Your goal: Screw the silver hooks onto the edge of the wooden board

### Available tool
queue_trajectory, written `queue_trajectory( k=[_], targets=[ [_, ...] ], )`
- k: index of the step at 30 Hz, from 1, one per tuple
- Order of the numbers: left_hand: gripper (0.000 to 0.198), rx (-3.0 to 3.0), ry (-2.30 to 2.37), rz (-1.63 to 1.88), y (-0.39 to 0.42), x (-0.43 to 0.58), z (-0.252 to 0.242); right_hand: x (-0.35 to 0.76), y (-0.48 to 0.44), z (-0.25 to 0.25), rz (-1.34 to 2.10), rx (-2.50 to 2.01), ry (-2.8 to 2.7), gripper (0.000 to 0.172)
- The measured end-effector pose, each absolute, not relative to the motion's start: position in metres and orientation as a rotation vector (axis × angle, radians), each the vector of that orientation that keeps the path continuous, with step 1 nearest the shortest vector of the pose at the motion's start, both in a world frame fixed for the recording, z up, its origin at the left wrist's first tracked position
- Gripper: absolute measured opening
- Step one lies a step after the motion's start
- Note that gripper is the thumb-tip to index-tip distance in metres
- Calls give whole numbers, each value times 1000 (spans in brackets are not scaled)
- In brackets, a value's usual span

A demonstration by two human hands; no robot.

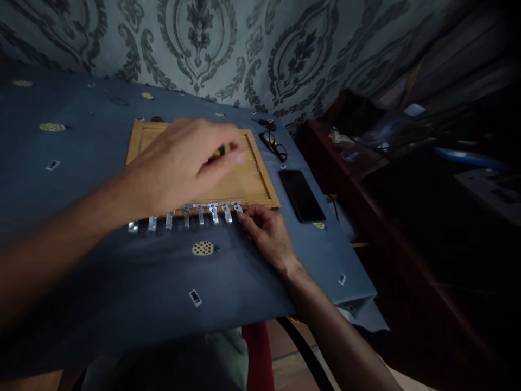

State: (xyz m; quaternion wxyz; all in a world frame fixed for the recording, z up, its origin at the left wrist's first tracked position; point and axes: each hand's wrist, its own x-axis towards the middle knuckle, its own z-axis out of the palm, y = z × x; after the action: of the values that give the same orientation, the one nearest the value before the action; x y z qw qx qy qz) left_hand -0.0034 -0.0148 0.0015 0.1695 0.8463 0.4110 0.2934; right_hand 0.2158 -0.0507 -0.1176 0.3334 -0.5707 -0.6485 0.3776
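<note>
Just left of the right grip, there's a row of silvery metal clips running along the near edge of a wooden frame. I count 8 showing, with their tabs poking out toward the person over the cloth. The right grip is closed, thumb and forefinger pinching the tab of the last clip at that end. The left grip is up over the middle of the frame, kinda blurry, fingers curled around a yellow-and-black object. Most of that is buried in the fist, so I can't tell exactly what it is. The frame lies flat under the left grip and just beyond the right one, with a raised rim around a wooden panel.

To the right of the right grip and a bit farther out is a black smartphone, screen dark. Past that, 1 pair of eyeglasses sits near the frame's far right corner. Everything's on a counter with a blue cloth, and 1 printed pineapple shows just left of and nearer than the right grip. Way beyond both grips hangs fabric with big ornate medallions. Well off to the right of the right grip is some dark reddish furniture, pretty dim over there.
</note>
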Motion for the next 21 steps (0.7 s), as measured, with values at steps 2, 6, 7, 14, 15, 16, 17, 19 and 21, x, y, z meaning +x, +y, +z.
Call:
queue_trajectory(
  k=[2, 6, 7, 14, 15, 16, 17, 19, 21],
  targets=[
    [27, 2233, 1104, 1084, -15, 8, 13, 215, -51, -117, 978, -1487, -1702, 32],
    [25, 1926, 885, 1376, -14, 34, 11, 215, -51, -117, 965, -1484, -1710, 32],
    [25, 1851, 814, 1389, -13, 40, 7, 215, -51, -117, 967, -1485, -1711, 32],
    [25, 1580, 712, 1378, -6, 58, -9, 215, -50, -118, 979, -1491, -1707, 32],
    [26, 1562, 703, 1384, -5, 59, -9, 215, -50, -117, 974, -1491, -1711, 32],
    [27, 1544, 697, 1397, -4, 60, -9, 215, -50, -117, 971, -1492, -1714, 32],
    [27, 1537, 700, 1403, -3, 61, -10, 214, -50, -118, 971, -1493, -1714, 32],
    [27, 1552, 730, 1393, -3, 62, -12, 214, -50, -118, 975, -1491, -1714, 31],
    [25, 1591, 773, 1371, -3, 64, -16, 214, -50, -118, 979, -1489, -1714, 31]
  ],
)
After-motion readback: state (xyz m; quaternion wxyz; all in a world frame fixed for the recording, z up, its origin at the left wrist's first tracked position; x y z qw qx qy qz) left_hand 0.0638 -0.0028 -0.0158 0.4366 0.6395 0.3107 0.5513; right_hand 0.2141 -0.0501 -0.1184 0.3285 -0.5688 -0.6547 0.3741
